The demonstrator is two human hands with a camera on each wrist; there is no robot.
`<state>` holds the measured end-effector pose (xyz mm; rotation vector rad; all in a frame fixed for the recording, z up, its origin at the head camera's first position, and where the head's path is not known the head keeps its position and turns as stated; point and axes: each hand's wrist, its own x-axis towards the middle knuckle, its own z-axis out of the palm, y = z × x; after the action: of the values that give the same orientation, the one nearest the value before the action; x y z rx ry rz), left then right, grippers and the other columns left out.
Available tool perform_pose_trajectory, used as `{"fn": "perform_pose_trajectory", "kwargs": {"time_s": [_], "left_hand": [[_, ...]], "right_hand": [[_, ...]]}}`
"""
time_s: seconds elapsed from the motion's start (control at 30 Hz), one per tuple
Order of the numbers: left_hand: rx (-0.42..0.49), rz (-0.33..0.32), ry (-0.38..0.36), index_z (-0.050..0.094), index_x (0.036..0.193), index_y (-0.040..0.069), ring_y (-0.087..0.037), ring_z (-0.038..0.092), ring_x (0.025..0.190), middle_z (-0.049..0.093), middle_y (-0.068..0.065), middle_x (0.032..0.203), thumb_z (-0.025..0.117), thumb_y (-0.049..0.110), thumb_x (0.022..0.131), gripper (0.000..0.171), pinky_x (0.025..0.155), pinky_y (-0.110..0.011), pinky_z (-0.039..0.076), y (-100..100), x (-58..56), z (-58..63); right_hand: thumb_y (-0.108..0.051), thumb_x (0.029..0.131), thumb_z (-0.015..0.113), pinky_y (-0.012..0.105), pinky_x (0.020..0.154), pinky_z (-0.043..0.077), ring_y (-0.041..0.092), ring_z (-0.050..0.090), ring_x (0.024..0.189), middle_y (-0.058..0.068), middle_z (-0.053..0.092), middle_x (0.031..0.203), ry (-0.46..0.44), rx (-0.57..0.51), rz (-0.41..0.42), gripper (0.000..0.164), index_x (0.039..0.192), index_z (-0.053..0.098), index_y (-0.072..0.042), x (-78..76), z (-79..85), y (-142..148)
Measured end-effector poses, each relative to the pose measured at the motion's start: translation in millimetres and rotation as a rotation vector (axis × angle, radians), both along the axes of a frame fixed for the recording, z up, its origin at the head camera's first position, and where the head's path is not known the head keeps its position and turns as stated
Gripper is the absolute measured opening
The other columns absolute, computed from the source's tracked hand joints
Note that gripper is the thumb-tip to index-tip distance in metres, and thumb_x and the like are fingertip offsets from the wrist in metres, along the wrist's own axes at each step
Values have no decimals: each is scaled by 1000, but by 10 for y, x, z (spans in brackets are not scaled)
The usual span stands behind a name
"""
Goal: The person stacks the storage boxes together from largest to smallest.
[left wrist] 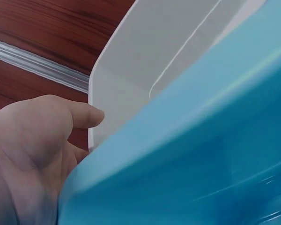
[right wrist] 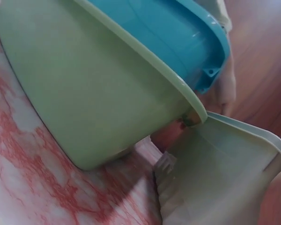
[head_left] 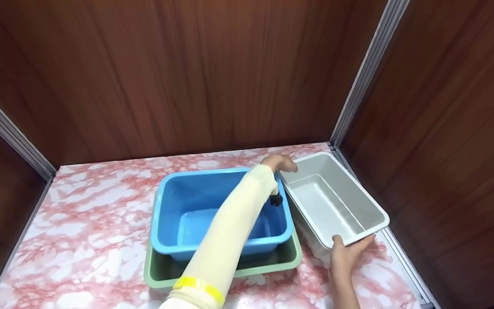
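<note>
A light grey plastic bin stands at the right, turned at an angle, with nothing inside it. My left hand reaches across the blue bin and grips the grey bin's far left corner. In the left wrist view, that thumb hooks over the rim while the other fingers are partly hidden behind the wall. At the near end, my right hand holds the rim, thumb on top and fingers underneath. The blue bin sits nested in a green bin, right beside the grey one.
Red-and-white marbled tabletop extends to the left of the bins. Dark wood panels enclose the back and both sides, joined by metal corner rails. The grey bin's right rim is close to the right panel.
</note>
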<state>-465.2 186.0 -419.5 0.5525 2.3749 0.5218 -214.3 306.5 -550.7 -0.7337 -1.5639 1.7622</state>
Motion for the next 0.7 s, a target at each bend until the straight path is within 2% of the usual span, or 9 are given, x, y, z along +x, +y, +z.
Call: {"fn": "perform_pose_trajectory", "kwargs": {"time_s": [0.07,0.23,0.37,0.47,0.63,0.7], "left_hand": [[4,2,3,38,150,20,-19,33,136,32,0,155,52,45,96,62,109,-34,31,20,2,-14],[49,41,14,37,150,18,-18,37,131,35,0,153,52,42,94,63,107,-33,32,58,-32,-30],[118,67,7,38,150,14,-17,40,128,37,-1,151,51,38,95,61,106,-32,34,93,-48,-38],[161,77,5,40,149,14,-16,41,127,39,0,150,49,36,97,57,106,-31,34,116,-36,-24],[295,88,21,47,144,14,-15,49,116,50,-2,140,51,25,95,50,97,-27,40,158,11,31],[354,86,47,49,142,10,-16,51,112,53,-5,135,52,20,92,50,94,-25,41,195,30,73]], "right_hand": [[11,81,49,28,114,11,15,9,141,2,-19,159,21,-17,-14,106,152,-21,-22,-7,-11,-20],[18,77,45,26,112,18,11,11,141,0,-15,161,148,-48,-15,107,154,-17,-25,-67,1,-42],[17,77,44,25,114,8,6,1,141,-2,-13,161,107,-19,-14,104,155,-11,-24,-84,34,-26],[12,79,47,20,111,-1,2,-7,139,0,-16,160,1,35,-51,101,155,-13,-19,-71,71,10],[7,81,50,21,112,5,11,2,142,4,-13,161,-51,82,-113,101,154,-14,-17,-57,227,80],[8,81,50,22,112,6,13,4,143,6,-10,161,-48,91,-126,100,155,-13,-17,-48,326,119]]}}
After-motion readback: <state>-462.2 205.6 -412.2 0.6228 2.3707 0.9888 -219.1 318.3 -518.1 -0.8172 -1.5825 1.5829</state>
